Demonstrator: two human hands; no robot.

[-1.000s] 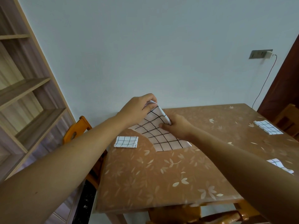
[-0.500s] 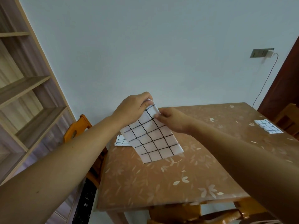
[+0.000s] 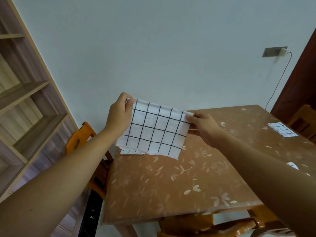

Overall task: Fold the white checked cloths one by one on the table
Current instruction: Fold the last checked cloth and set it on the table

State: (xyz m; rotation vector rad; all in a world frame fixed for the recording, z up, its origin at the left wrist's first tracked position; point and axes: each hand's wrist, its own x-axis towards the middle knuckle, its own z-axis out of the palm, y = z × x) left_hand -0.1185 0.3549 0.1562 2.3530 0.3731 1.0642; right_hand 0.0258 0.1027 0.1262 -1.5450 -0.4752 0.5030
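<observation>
A white checked cloth (image 3: pixel 154 130) hangs in the air above the far left part of the brown leaf-patterned table (image 3: pixel 171 185). My left hand (image 3: pixel 119 115) pinches its upper left corner and my right hand (image 3: pixel 202 125) pinches its upper right corner, so the cloth is stretched between them. A small folded checked cloth (image 3: pixel 131 152) lies on the table just below, mostly hidden by the held one. Another checked cloth (image 3: pixel 282 129) lies at the table's right side, and a scrap of one more (image 3: pixel 292 165) shows beside my right forearm.
An orange wooden chair (image 3: pixel 82 139) stands at the table's left side, more orange chair parts (image 3: pixel 205 226) below the near edge. A wooden shelf unit (image 3: pixel 25 108) fills the left. A wall socket with a cable (image 3: pixel 275 52) is at the back right, next to a dark door.
The cloth has been lifted off the table and spread out. My hands moved apart from a shared grip at its top to one upper corner each.
</observation>
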